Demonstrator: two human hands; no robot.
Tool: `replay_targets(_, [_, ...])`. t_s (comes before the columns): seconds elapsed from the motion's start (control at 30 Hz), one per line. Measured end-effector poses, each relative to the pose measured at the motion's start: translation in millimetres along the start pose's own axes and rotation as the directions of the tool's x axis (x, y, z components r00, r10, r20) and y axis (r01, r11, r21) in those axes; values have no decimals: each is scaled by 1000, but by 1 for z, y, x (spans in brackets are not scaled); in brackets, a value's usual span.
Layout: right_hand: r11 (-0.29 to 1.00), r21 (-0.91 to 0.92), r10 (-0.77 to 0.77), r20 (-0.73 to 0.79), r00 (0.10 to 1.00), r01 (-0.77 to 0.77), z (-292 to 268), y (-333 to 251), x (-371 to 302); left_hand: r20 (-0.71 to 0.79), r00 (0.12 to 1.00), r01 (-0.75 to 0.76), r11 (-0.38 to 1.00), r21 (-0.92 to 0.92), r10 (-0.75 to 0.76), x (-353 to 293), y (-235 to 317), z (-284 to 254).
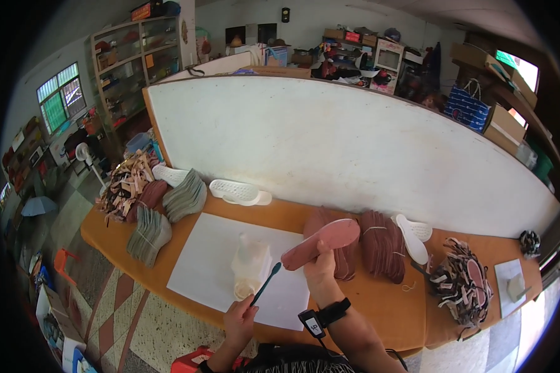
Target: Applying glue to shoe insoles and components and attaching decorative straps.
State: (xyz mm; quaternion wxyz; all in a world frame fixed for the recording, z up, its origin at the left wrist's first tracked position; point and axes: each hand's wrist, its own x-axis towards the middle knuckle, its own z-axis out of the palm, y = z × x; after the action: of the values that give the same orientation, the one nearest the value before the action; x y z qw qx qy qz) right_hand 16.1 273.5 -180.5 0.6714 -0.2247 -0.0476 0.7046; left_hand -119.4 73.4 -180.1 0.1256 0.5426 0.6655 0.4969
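Behind a broad table (379,311) covered in orange-brown cloth, a pale partition (330,137) curves across the room, with a glass-fronted cabinet (134,65) and a barred window (61,96) beyond it at left. Laid on the table before me is a large white sheet (196,267), and on it stands a translucent whitish container (253,256).

My left hand (239,318) is closed around the handle of a slim dark teal brush (267,285), its head pointing up and away from me. My right hand (320,268) grips a dusty-pink shoe sole (322,242), raised over the sheet's right side and tilted, with my thumb against its face. The brush head is just beside the sole's lower left end; I cannot tell whether they touch.

Just beyond my right hand is a stack of reddish-brown soles (345,264), partly hidden by the raised sole, and right of it a banded stack (382,245) of the same colour. Farther right lies a heap of dark and pink straps (454,283). To the left of the sheet are two grey-green stacks (148,236), and behind them a pile of pinkish and black straps (127,183). Near the partition lie white perforated soles (235,191).
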Motion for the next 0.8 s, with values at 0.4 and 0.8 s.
replay_targets(0.4, [962, 91, 231, 220, 948, -256, 13, 20, -46, -19, 857, 265, 472, -841, -515, 59, 30, 24])
replay_targets(0.8, [883, -6, 468, 81, 880, -470, 23, 10, -76, -99, 862, 133, 410, -903, -497, 99, 63, 35])
